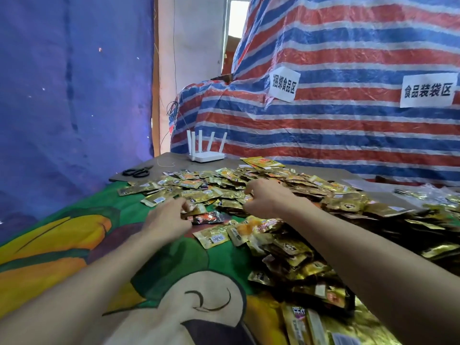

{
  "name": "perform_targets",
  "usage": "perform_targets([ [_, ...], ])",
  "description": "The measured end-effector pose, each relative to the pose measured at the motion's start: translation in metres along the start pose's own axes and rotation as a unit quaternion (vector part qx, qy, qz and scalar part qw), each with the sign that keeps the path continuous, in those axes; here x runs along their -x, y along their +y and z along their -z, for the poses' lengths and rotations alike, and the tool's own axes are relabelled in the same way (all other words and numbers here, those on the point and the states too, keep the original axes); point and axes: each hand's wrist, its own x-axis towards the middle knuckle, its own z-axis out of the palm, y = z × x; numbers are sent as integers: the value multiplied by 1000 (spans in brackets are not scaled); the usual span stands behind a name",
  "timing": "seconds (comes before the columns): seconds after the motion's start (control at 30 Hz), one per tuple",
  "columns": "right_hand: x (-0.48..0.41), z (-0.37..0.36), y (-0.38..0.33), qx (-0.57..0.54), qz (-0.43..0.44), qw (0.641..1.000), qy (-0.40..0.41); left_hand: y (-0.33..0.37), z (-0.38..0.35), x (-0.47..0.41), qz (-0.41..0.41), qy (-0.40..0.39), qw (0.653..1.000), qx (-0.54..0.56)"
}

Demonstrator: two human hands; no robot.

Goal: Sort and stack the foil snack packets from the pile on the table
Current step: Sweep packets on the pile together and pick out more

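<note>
Printed cloth (74, 245) beneath crinkly gold foil packets (348, 204); left grip (166, 217) round one packet (198, 209), right grip (268, 199) unclear.

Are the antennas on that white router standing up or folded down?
Standing up: the white router sits at the far edge of the table with its antennas pointing upward, fanned slightly apart.

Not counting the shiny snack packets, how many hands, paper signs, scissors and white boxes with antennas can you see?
Hands: 2 (left hand, right hand)
White paper signs with black writing: 2
Black-handled scissors: 1
White plastic router with antennas: 1
Total: 6
</note>
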Motion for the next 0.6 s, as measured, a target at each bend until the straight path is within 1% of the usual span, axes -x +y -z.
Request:
perform_targets([
  [0.1,-36,-19,-6,19,-5,998,-51,-26,-2,-26,8,-56,993,-101],
  [0.17,-59,-33,-7,49,-14,996,-70,-37,-7,-40,3,-76,988,-133],
  [0.27,-90,-52,-5,98,-29,991,-85,-47,-13,-61,0,-77,990,-121],
  [0.33,-108,-63,-2,101,-39,990,-89,-51,-15,-75,-15,-82,990,-117],
  [0.47,-129,-79,7,103,-49,989,-94,-52,-21,-93,-20,-127,990,-55],
  [0.53,-132,-81,7,114,-48,988,-92,-53,-24,-98,-24,-124,989,-78],
  [0.6,-132,-80,5,121,-37,987,-102,-52,-26,-97,-43,-93,984,-142],
])
